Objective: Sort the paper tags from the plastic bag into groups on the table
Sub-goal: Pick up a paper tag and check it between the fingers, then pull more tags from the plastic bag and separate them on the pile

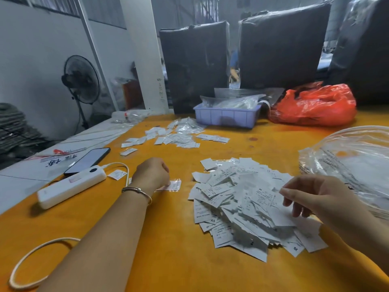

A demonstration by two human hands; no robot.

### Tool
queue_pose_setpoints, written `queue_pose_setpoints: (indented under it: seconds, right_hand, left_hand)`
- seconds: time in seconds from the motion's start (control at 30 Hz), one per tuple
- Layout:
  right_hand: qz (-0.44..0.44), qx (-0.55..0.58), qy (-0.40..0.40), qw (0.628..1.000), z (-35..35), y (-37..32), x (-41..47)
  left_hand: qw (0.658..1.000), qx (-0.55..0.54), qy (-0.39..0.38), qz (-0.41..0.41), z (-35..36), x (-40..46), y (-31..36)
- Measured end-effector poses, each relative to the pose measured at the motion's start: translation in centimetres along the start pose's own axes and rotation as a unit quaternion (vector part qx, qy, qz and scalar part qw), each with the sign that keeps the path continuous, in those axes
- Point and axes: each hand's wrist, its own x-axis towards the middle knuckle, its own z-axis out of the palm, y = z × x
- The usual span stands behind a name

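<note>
At centre frame, the left hand (154, 172) pinches one small white paper tag (171, 185) onto the orange table (168, 260) while the right hand (315, 199), fingers loose, hovers over the heaped white paper tags (242, 203); best lifted singly.

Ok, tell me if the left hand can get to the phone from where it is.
Probably yes. The left hand rests on a small tag; the phone lies to its left, with only the white power bank and its cable beside the path.
</note>
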Motion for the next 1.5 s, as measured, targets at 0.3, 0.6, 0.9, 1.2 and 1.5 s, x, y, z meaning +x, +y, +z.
queue_pose_setpoints:
  seconds: [0.3, 0.6, 0.9, 1.2, 1.5]
  right_hand:
    - [-0.078, -0.264, -0.042, 0.960, 1.3, 0.8, 0.9]
    - [-0.066, -0.245, -0.026, 0.967, 1.6, 0.8, 1.0]
    - [-0.167, -0.359, 0.135, 0.908, -0.9, 0.1, 0.8]
    - [0.139, -0.532, 0.162, 0.819, -6.1, 0.8, 1.4]
    - [0.179, -0.552, 0.117, 0.806, -6.5, 1.6, 1.5]
  left_hand:
    - [0.934, -0.136, -0.036, 0.329, 3.0, -4.6, 7.4]
    - [0.891, -0.060, -0.044, 0.448, 6.2, -7.3, 8.3]
    - [0.892, -0.124, -0.049, 0.432, 6.9, -8.6, 8.8]
    - [0.875, -0.233, -0.067, 0.419, 6.9, -8.5, 8.7]
    - [0.881, -0.237, -0.052, 0.407, 7.2, -8.1, 8.5]
